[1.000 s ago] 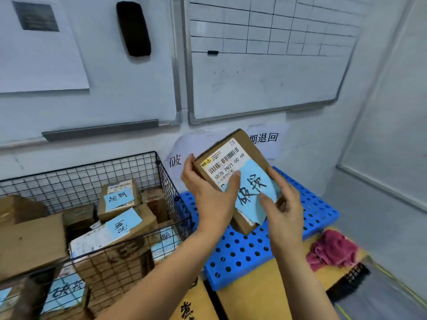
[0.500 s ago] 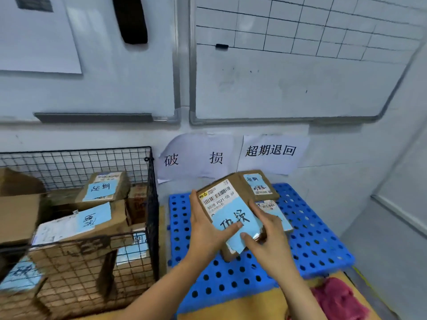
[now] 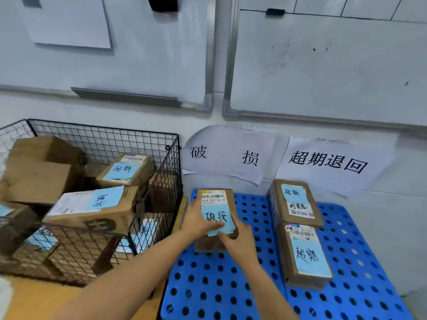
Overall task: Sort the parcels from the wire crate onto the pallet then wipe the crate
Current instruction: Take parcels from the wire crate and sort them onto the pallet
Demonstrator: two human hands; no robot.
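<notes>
Setting a parcel [image 3: 217,202] on the pallet's [image 3: 254,285] left side, your left hand [image 3: 196,218] and right hand [image 3: 238,241] both grip it. 2 parcels [image 3: 295,202] lie sorted at right. The wire crate [image 3: 104,139] holds several more and is not yet wiped.

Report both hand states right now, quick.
Left hand: grips the parcel tagged 破损 by its left edge, thumb on the blue note.
Right hand: holds the same parcel's near right corner.

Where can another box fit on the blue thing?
The blue pallet is bare along its near edge, and in the strip between the held parcel and, on the right, the far parcel and near parcel. The wire crate is crowded.
</notes>
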